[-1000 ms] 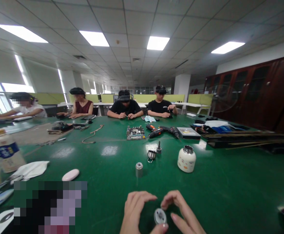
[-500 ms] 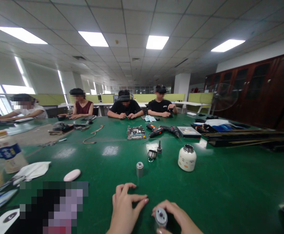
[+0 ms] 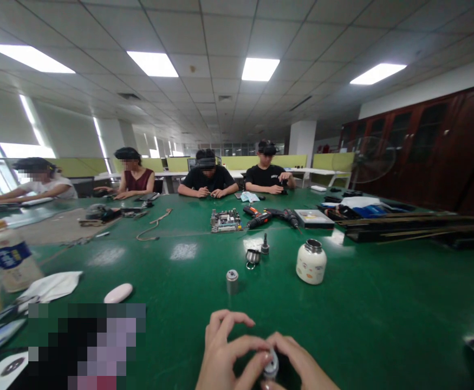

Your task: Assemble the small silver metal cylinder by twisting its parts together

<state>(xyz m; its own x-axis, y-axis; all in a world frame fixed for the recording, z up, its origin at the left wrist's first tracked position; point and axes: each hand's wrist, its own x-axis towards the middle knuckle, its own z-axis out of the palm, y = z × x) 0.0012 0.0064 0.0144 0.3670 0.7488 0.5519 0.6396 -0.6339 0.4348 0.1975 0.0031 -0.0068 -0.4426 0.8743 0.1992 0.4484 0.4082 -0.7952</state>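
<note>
Near the bottom centre, my right hand (image 3: 297, 360) is wrapped round a small silver metal cylinder (image 3: 272, 365) whose flat top faces up. My left hand (image 3: 231, 352) reaches over from the left, thumb and index fingertip pinched together at the top of that cylinder; anything between those tips is too small to make out. A similar silver cylinder (image 3: 232, 282) stands upright on the green table beyond my hands. Behind it are a small steel cup with a ring (image 3: 252, 258) and a dark metal fitting (image 3: 265, 245). A cream jar with a steel neck (image 3: 311, 262) stands to the right.
A circuit board (image 3: 226, 221), power drills (image 3: 261, 216) and a flat box (image 3: 313, 219) lie farther back on the table (image 3: 367, 314). At left are a pink oval object (image 3: 118, 293), a white cloth (image 3: 53, 285) and a bottle (image 3: 11, 262). Several people sit across.
My left hand has moved right, from beside the held cylinder to its top, and its thumb and index finger have closed together. My right hand keeps its hold.
</note>
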